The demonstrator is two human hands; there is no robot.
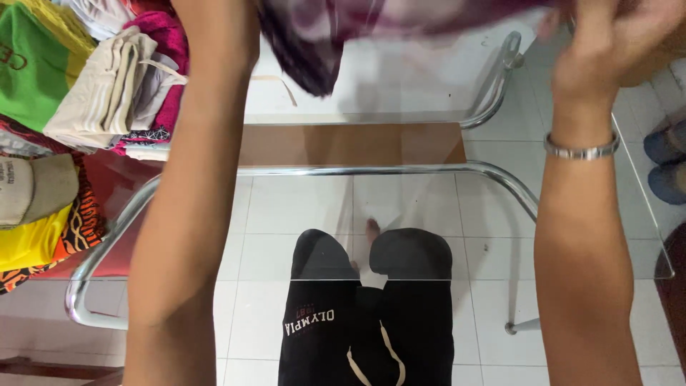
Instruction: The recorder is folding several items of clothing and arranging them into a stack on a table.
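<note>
Both my arms reach up over a glass-topped table with a chrome tube frame. A dark purple and white patterned cloth hangs along the top edge of the view, blurred. My right hand is closed on its right end; a silver bracelet circles that wrist. My left hand is out of view above the frame; only its forearm shows, rising toward the cloth's left end.
A pile of folded clothes in green, beige, pink and yellow lies on the table's left part, with a beige cap. My knees in black trousers show through the glass over white floor tiles. Blue shoes sit at right.
</note>
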